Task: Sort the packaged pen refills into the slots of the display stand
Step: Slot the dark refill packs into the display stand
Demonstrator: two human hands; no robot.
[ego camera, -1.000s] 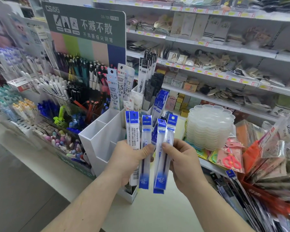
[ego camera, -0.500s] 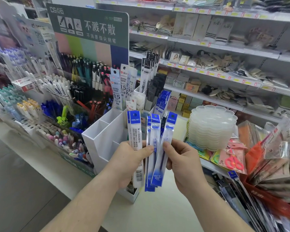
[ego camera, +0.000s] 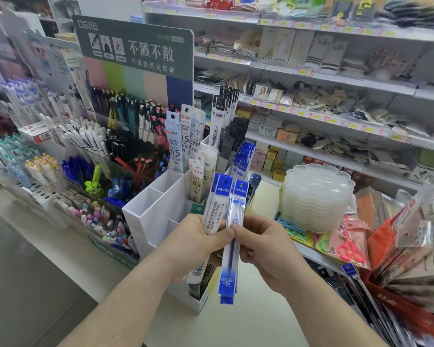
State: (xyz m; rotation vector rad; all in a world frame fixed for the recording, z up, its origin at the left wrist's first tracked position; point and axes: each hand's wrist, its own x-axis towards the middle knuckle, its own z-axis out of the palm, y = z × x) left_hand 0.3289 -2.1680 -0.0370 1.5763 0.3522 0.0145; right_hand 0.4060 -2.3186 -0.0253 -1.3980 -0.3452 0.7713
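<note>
Fanned a second ago, the pen refill packets [ego camera: 227,236] are now squared into one upright bundle. Left hand [ego camera: 198,244] grips the bundle from the left, thumb across its front; right hand [ego camera: 263,244] pinches its right edge. Bundle sits in front of the white display stand [ego camera: 156,216] on the counter [ego camera: 236,324]. Beyond: stacked clear trays [ego camera: 316,199], green pen sign [ego camera: 135,48].

Bare forearms; no sleeves visible
</note>
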